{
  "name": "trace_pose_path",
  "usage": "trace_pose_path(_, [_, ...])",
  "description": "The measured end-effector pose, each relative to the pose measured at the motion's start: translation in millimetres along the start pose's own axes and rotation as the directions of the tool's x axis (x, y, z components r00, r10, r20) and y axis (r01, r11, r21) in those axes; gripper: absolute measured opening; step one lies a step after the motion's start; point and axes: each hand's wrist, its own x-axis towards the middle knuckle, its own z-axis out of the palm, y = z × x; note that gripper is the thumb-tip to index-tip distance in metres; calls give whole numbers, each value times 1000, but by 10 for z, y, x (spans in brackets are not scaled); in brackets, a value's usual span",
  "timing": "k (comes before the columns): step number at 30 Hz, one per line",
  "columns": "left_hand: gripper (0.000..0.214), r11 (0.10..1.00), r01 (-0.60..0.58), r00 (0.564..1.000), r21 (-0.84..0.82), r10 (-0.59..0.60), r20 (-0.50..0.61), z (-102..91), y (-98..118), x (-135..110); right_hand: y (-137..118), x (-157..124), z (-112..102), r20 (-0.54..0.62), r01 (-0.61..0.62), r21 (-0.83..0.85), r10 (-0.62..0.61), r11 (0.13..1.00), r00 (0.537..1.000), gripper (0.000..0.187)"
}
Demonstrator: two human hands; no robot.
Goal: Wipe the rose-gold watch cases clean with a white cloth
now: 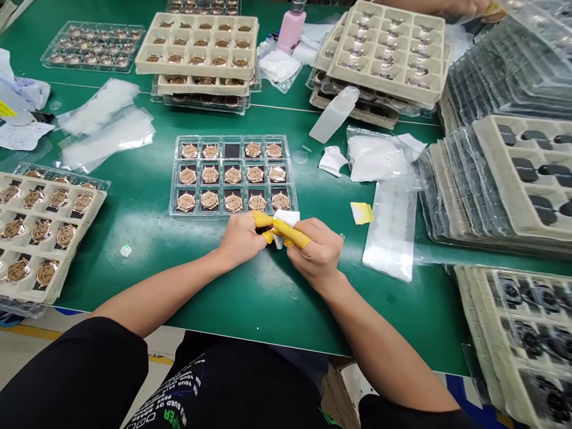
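Note:
My left hand [243,238] and my right hand [316,249] meet over the front edge of a clear plastic tray, with yellow finger cots on the fingers. A white wiping cloth [289,218] is pinched in my right hand. The left fingers are closed around something small and dark, mostly hidden by the cots and the cloth. In the clear tray [171,205] lie rose-gold watch cases [233,201] in rows on black pads. One back-row compartment shows only its black pad [232,151].
Trays of watch parts [33,229] stand at the left, and stacked trays [196,71] at the back. Tall tray stacks [460,179] line the right side. A pink bottle [291,28], a white squeeze bottle [334,114] and plastic bags [373,156] lie around. Another person's arm [429,6] shows at the far edge.

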Motion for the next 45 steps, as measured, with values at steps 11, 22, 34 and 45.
trace_pose_path(11, [22,820,232,944,-524,-320,-83,180,-33,-7,65,16,-44,3,-196,25,196,980,981,32])
trace_pose_path(22, [39,703,266,929,-660,-369,-18,120,-7,91,40,59,-114,152,-635,329,624,699,766,17])
trace_pose_path(34, [23,832,414,910,-368,-382,160,113,14,16,68,-47,-63,317,-535,-58,524,843,790,25])
trace_pose_path(45, [46,542,604,779,-584,-554,293,-116,150,179,307,23,-145,62,-713,417,765,563,641,37])
